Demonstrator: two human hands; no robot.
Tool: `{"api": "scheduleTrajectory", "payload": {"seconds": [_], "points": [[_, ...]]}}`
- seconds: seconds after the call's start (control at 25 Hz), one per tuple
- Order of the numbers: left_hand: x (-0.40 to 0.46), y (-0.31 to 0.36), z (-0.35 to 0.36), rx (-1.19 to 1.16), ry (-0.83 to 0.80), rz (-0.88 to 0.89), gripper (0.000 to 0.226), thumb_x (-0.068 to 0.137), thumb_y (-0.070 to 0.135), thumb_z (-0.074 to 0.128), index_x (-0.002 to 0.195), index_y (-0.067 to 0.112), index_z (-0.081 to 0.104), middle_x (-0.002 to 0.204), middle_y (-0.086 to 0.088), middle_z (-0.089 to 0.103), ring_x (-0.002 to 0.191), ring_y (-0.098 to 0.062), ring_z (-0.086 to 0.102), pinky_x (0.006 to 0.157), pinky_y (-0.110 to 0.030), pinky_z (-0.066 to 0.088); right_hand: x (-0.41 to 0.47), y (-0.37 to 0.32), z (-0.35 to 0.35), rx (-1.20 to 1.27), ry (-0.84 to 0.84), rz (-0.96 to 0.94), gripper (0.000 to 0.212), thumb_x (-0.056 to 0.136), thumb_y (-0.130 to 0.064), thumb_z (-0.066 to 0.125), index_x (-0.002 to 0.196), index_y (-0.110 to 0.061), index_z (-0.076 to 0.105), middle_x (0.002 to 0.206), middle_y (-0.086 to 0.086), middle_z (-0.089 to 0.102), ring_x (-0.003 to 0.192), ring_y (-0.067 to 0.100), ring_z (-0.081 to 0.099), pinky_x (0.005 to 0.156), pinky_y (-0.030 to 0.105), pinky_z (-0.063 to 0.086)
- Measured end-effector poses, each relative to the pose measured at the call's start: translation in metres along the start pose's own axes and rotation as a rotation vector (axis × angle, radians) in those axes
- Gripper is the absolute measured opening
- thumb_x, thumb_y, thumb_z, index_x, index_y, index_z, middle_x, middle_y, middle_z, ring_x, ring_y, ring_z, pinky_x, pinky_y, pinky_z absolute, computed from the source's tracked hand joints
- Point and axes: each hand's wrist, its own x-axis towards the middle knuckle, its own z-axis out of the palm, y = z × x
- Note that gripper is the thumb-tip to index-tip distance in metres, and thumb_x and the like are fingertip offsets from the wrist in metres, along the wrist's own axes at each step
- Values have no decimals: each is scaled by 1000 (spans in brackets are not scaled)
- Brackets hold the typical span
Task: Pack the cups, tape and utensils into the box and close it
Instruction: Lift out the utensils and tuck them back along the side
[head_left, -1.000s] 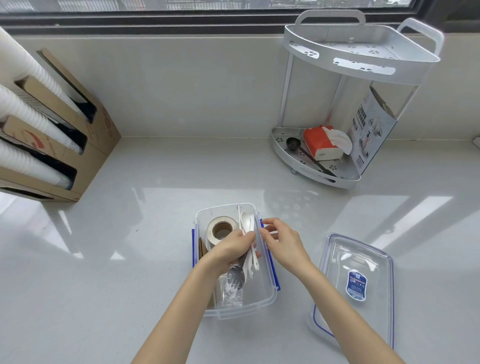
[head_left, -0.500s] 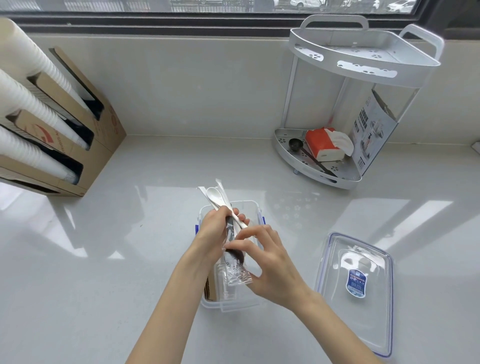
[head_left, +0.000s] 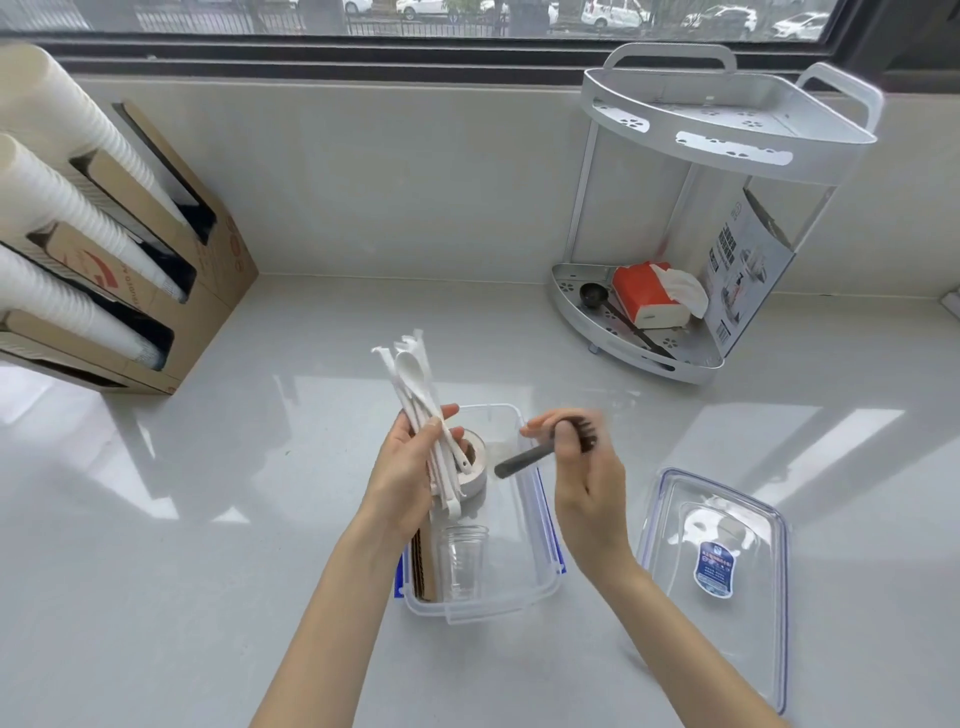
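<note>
A clear plastic box (head_left: 540, 587) with blue latches stands open on the counter in front of me. Inside it lie a roll of tape (head_left: 475, 467) at the far end, clear stacked cups (head_left: 461, 558) on their side, and brown cardboard sleeves (head_left: 422, 569) along the left wall. My left hand (head_left: 402, 478) is above the box's left side, shut on a bundle of white plastic utensils (head_left: 415, 384) that point up and away. My right hand (head_left: 587, 478) is over the box's right wall and grips a dark fork (head_left: 530, 460), blurred by motion.
The box's clear lid (head_left: 727, 561) with a blue label lies flat to the right. A white corner rack (head_left: 691, 218) holding a tissue pack and a black scoop stands at the back right. A cardboard dispenser (head_left: 140, 270) of white paper cups is at the left.
Both hands rose out of the box. The left hand lifted the white utensils higher, and the right hand pulled the dark fork apart from the bundle to the right. The tape and cups now show.
</note>
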Motion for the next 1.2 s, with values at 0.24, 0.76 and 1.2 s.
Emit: {"api": "scheduleTrajectory", "payload": {"seconds": [0.24,0.76,1.2], "points": [[-12,-15,1,49,-150,-69,29,87,12,53,114,17,59,95,5,68,72,-9,65,72,-25,54,15,-3,15,39,-35,392,22,99,-23,33,79,-23,43,64,-2,47,48,1,54,71,32,54],[-25,-26,14,44,-181,-117,24,85,13,56,107,16,65,82,4,72,71,-7,67,56,-15,52,11,1,24,-104,-98,435,30,79,-32,69,96,-14,54,77,-8,63,72,9,60,68,27,52],[-20,-23,14,63,-112,-127,17,93,12,43,101,12,58,79,1,63,69,-12,59,65,-25,55,16,7,11,4,26,537,34,85,-35,60,58,-16,52,38,-10,40,44,9,35,51,27,31]]}}
